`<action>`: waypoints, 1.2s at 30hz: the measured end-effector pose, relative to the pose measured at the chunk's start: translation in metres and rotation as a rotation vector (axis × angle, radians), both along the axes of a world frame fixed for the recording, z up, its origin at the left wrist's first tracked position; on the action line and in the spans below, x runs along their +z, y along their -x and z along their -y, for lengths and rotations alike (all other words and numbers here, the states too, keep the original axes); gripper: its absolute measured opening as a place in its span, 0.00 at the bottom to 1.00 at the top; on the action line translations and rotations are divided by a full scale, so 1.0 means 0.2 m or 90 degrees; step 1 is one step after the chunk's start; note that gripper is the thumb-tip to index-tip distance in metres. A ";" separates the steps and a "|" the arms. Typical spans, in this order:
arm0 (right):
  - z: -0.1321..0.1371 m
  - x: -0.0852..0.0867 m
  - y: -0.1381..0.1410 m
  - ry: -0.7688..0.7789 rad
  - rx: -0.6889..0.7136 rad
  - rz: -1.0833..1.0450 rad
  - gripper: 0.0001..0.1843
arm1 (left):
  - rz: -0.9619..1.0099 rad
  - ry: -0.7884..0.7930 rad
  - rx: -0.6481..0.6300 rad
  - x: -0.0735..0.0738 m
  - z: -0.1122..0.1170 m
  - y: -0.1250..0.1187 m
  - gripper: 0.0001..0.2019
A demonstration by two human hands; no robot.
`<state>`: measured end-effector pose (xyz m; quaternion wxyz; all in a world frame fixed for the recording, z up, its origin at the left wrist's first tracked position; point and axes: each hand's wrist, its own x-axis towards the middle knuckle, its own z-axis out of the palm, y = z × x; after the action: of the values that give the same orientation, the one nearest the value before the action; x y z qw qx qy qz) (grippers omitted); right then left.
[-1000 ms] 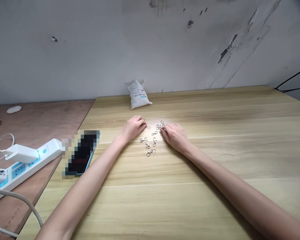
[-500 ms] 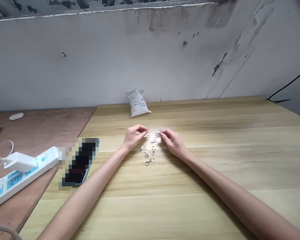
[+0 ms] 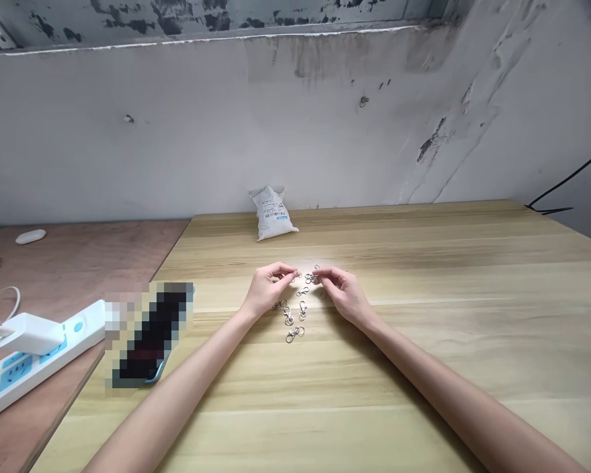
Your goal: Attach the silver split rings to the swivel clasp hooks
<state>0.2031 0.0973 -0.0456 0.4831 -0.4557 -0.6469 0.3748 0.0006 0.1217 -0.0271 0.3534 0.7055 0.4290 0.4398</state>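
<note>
Between the thumb and forefinger of my left hand is a small metal ring. My right hand is closed in a pinch at a silver lobster clasp, close beside other metal pieces; the fingertips partly hide it. Nearer to me on the wooden table lie several lobster clasps with rings, among them a clasp and another clasp. A loose ring rests under my right hand, and a further clasp is beside my left wrist.
A white plastic packet stands at the back near the wall. To the left lies a phone, its screen blurred. A power strip with a white charger sits on the reddish-brown table, with a white oval case behind.
My left hand has moved right, bringing its ring closer to my right hand. The right hand stays at the clasps. The whole view has shifted slightly, with things appearing lower.
</note>
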 end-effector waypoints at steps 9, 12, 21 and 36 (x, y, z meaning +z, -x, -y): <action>0.02 0.03 0.01 -0.015 -0.007 0.049 0.11 | -0.032 -0.029 0.016 -0.01 0.04 -0.02 0.08; 0.02 0.04 0.01 -0.016 -0.011 0.048 0.11 | -0.050 -0.041 0.016 -0.01 0.03 -0.01 0.08; 0.03 0.03 0.03 -0.035 -0.001 0.043 0.10 | -0.120 -0.061 -0.002 0.02 0.04 -0.01 0.08; 0.04 0.03 0.04 -0.006 0.011 0.005 0.08 | -0.198 -0.105 0.018 0.02 0.05 -0.01 0.08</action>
<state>0.1959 0.0903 -0.0394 0.4791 -0.4491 -0.6548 0.3742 0.0035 0.1122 -0.0230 0.2177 0.7856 0.4505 0.3640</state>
